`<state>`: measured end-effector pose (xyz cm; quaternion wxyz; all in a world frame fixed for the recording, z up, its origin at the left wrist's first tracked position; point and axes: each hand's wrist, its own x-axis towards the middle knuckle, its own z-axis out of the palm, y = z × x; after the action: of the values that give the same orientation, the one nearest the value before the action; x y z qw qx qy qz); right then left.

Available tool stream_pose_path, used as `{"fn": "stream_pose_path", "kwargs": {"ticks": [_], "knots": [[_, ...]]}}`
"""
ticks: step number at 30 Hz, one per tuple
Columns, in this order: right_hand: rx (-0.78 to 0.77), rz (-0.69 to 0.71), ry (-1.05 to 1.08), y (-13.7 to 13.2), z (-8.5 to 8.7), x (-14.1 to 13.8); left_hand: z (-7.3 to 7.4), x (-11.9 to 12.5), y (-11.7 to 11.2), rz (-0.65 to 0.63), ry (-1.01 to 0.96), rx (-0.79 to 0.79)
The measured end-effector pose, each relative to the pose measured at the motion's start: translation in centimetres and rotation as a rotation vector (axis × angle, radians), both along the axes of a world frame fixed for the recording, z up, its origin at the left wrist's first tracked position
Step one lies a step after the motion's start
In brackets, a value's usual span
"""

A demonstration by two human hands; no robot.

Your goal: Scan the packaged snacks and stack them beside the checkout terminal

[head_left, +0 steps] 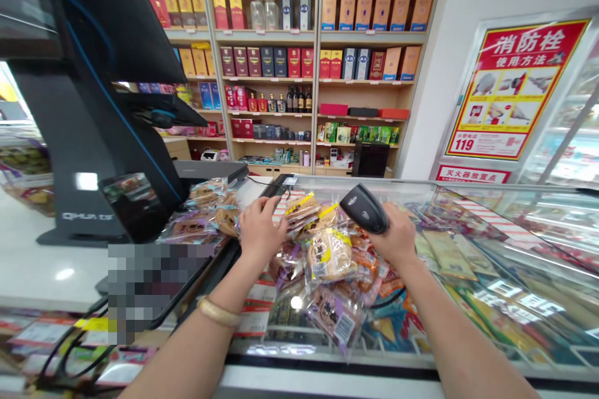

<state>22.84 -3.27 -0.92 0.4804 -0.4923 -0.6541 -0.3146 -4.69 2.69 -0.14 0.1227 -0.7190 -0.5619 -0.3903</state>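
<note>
My right hand (397, 237) grips a black handheld barcode scanner (364, 209), its head tilted up to the left above a heap of packaged snacks. At the heap's left edge is my left hand (262, 229), fingers apart and slightly curled; it seems to hold nothing. Just right of its fingertips lies a clear snack packet with a yellow band (302, 209). Another yellow-banded packet (330, 255) rests on top, nearer me, above a purple-edged packet (334, 312) whose barcode shows. Orange packets (367, 262) lie under the scanner side.
The heap lies on a glass-topped freezer (468, 324) holding wrapped goods. More packets (196, 224) are piled at left beside a black register stand (103, 137). A dark device with cables (178, 280) borders the counter (28, 262). Shelves (262, 37) of boxes stand behind.
</note>
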Motion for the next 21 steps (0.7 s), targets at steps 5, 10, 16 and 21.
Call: {"fn": "stream_pose_path", "kwargs": {"ticks": [5,10,16,21], "knots": [[-0.033,0.010,-0.012,-0.1,-0.1,-0.3,0.2,-2.9,1.2,0.148,0.302,-0.355],[-0.048,0.015,-0.029,-0.1,0.0,-0.3,0.0,-3.5,1.1,0.128,0.468,-0.467],[-0.044,0.023,-0.030,-0.1,-0.1,-0.3,0.5,-3.7,1.2,0.158,0.400,-0.307],[-0.054,0.017,-0.024,0.0,-0.2,-0.3,1.0,-4.0,1.7,0.184,0.280,-0.204]]}}
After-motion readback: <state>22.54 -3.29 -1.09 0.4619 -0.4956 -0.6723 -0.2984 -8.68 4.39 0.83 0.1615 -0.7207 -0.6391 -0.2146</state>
